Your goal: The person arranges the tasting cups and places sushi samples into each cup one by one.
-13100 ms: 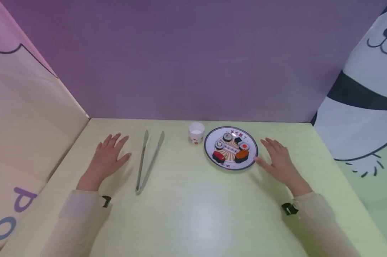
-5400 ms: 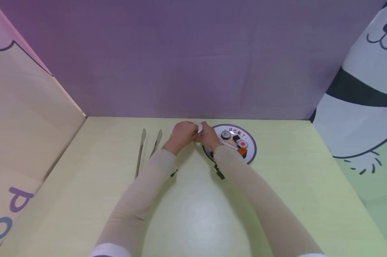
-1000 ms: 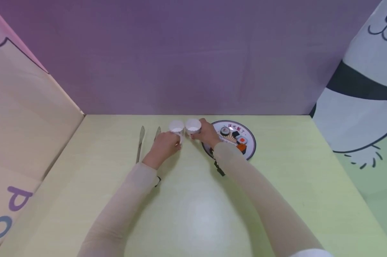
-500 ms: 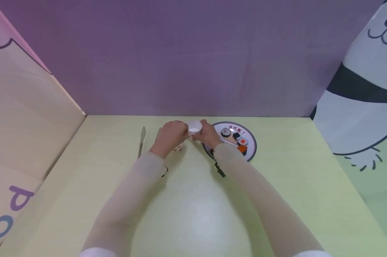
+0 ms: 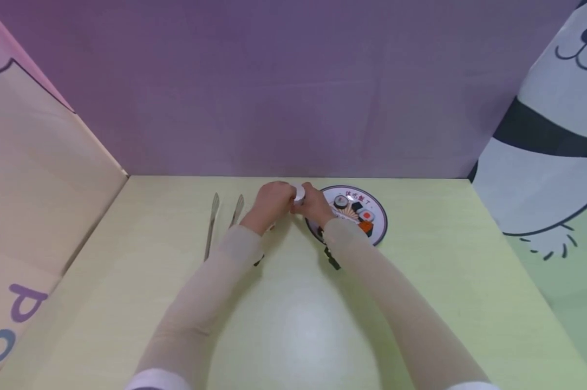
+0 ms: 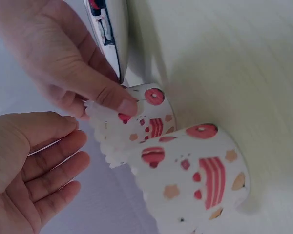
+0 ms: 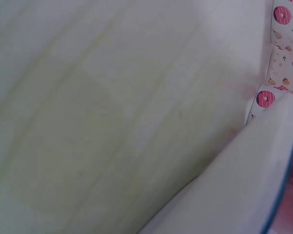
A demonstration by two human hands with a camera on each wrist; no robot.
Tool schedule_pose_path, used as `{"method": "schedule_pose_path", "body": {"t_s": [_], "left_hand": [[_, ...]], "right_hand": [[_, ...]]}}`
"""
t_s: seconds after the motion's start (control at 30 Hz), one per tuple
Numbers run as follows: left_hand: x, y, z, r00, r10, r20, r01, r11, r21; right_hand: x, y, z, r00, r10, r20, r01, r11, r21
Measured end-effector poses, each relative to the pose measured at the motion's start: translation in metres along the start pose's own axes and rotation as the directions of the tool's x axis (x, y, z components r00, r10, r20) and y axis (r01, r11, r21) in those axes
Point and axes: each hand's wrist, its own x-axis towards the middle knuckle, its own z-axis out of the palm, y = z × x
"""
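My right hand holds a white paper cup beside the plate, thumb against its printed side in the left wrist view. Close by on the left is my left hand, its thumb tip near the index finger. In the left wrist view my left hand has loosely bent fingers by the scalloped cup rims, with nothing seen between them. A second paper cup, printed with doughnuts and cake, stands in front; the left hand mostly hides it in the head view. Printed cup sides line the right wrist view's edge.
A round plate with a dark rim and sushi pictures lies right of the cups, partly under the right hand and sleeve. Metal tongs lie to the left, partly behind the left arm. A purple wall closes off the table's far edge.
At first one cup showed and both hands lay apart. A second later stood left of it. In the last second my left hand has moved from that cup rightward to the held one.
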Motion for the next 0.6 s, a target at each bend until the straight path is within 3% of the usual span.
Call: {"method": "schedule_pose_path", "body": {"t_s": [0.6], "left_hand": [[0.012,0.006,0.008,0.998,-0.026,0.065,0.026,1.0,0.001]], "right_hand": [[-0.001,0.0,0.0,0.999,-0.037,-0.024,0.036,0.999,-0.031]]}}
